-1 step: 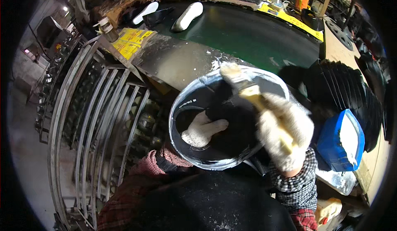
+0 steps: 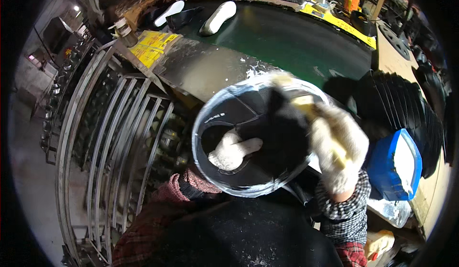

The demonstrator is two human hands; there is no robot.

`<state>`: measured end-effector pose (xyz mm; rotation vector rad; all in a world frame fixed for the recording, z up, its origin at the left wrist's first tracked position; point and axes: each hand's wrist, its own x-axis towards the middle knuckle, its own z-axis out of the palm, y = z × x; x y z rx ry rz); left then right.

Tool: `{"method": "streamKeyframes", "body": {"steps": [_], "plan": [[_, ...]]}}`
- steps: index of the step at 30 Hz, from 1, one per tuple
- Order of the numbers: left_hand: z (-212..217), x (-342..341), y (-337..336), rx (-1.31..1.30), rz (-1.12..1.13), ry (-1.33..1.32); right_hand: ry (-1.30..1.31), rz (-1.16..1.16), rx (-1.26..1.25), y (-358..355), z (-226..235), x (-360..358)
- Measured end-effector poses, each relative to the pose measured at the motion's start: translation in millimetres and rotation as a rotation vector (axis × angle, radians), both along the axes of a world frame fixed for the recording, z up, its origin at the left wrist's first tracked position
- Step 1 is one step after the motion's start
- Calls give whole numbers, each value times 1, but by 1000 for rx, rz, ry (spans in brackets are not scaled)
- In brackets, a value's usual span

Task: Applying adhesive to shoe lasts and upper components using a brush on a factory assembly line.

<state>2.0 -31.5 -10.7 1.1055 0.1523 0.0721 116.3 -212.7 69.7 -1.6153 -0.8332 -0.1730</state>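
A round black piece (image 2: 267,157) with seams and a white-coated rim fills the middle of the view; its exact kind I cannot make out. In a light knit glove, my left hand (image 2: 232,152) shows inside the rim, its arm passing behind the piece. It appears to hold the piece, thumb and fingers partly hidden. My gloved right hand (image 2: 338,147) is closed round a brush (image 2: 303,103) with a yellowish handle. The brush's blurred head lies at the far part of the rim, where the white coating shows.
A blue container (image 2: 382,171) of white stuff stands at right, by stacked black sheets (image 2: 392,99). Beyond lies a dark green tabletop (image 2: 282,37) with white sole-shaped pieces (image 2: 220,17). Metal racks (image 2: 129,152) stand at left, a jar (image 2: 125,32) above them.
My right hand and the brush have moved right along the far rim. The black piece has tilted and shifted slightly left. My left hand stays nearly in place.
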Motion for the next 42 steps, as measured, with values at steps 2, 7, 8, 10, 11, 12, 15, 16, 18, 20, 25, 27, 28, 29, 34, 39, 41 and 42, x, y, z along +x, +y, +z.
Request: {"method": "streamKeyframes", "body": {"steps": [2, 7, 8, 10, 11, 12, 15, 16, 18, 20, 25, 27, 28, 29, 34, 39, 41, 42], "plan": [[9, -1, 1, -143, 63, -21, 197, -73, -81, -9, 0, 16], [-12, 57, 64, 4, 9, 46, 283, -314, -93, -53, -47, 28], [-12, 74, 77, 15, 41, 46, 347, -297, -93, -52, -49, 26], [-9, 114, 101, -40, 84, 24, 361, -293, -157, -54, -49, 28], [-4, 129, 115, -118, 117, 10, 337, -274, -173, -51, -47, 28], [-5, 145, 128, -228, 125, -8, 350, -276, -120, -46, -45, 26], [-11, 170, 147, -517, 86, -67, 272, -333, -112, -51, -50, 27], [-10, 158, 153, -485, 125, -99, 148, -335, -282, -56, -49, 29], [-8, 118, 156, -217, 302, -124, 279, -273, -139, -43, -52, 21], [-14, 54, 167, 115, 549, -259, 301, -145, -115, -31, -53, 11], [-101, -226, 205, 1512, 1023, 531, 222, 56, -303, 23, -43, -24], [-85, -344, 202, 1758, 817, 1142, 186, 27, -286, 38, -27, -42], [-74, -400, 190, 1656, 909, 1418, 175, 153, -340, 47, -18, -46], [-74, -456, 179, 1554, 997, 1634, 116, 158, -357, 43, -29, -43], [-111, -644, 153, 950, 1062, 1978, 137, 182, -412, 57, -18, -68], [-142, -695, 153, 707, 1134, 1839, 291, 178, -416, 70, 5, -110], [-153, -703, 155, 603, 1213, 1718, 166, 201, -393, 62, -2, -107], [-155, -707, 153, 527, 1284, 1617, 104, 218, -368, 59, -8, -103]]}}
